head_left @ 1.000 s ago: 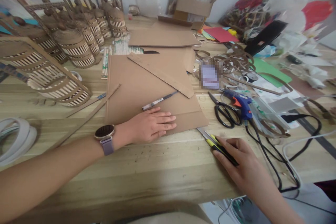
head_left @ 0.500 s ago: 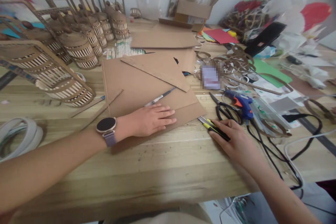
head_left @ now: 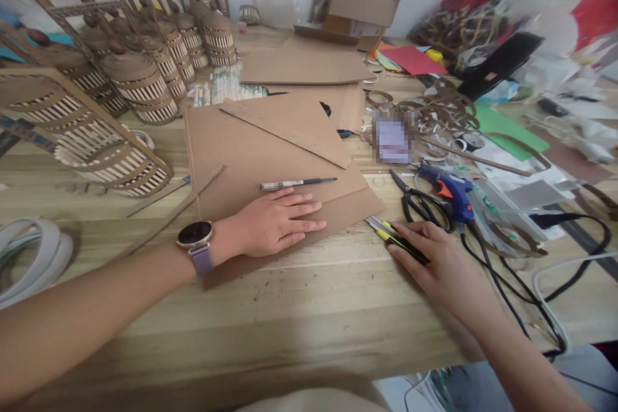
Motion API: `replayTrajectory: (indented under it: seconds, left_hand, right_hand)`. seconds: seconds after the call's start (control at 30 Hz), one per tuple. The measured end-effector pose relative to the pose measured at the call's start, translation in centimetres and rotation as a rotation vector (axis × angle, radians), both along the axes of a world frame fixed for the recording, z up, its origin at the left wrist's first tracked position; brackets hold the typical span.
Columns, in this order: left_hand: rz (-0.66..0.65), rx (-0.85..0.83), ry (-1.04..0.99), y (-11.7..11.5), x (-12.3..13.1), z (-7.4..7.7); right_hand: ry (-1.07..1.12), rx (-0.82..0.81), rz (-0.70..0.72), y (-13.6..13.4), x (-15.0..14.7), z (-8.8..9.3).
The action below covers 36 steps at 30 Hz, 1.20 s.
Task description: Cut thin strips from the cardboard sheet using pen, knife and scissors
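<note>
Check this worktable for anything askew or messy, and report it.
The cardboard sheet under the left hand lies askew, its near edge slanting against the grain of the tabletop. Farther right, brown strips lie in a loose tangle. Dark specks dot the tabletop in front of the sheet, too small to identify.

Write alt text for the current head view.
A person's left hand lies flat on a cardboard sheet beside a pen; the right hand holds a utility knife near the sheet's right corner. Scissors and a glue gun lie rightward; slatted lantern-like pieces stand left.
</note>
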State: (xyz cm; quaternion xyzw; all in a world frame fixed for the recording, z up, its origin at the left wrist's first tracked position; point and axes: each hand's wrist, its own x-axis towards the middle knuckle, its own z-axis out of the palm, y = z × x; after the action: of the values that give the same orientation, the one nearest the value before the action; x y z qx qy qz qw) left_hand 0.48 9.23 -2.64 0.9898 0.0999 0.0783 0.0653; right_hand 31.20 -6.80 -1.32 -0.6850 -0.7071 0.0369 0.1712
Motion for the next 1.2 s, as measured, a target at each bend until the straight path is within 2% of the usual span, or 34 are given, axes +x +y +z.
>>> replayTrajectory:
  seconds: [0.57, 0.83, 1.2]
  left_hand:
    - [0.007, -0.022, -0.001, 0.0, 0.0, 0.0]
    - [0.043, -0.04, 0.019, 0.0, 0.1, -0.3]
    - [0.047, -0.044, 0.016, 0.0, 0.1, -0.5]
  right_hand:
    - [0.002, -0.007, -0.01, -0.8, -1.2, -0.3]
    - [0.017, -0.032, 0.021, -0.9, -2.5, 0.1]
    - [0.054, -0.002, 0.018, -1.3, -4.2, -0.3]
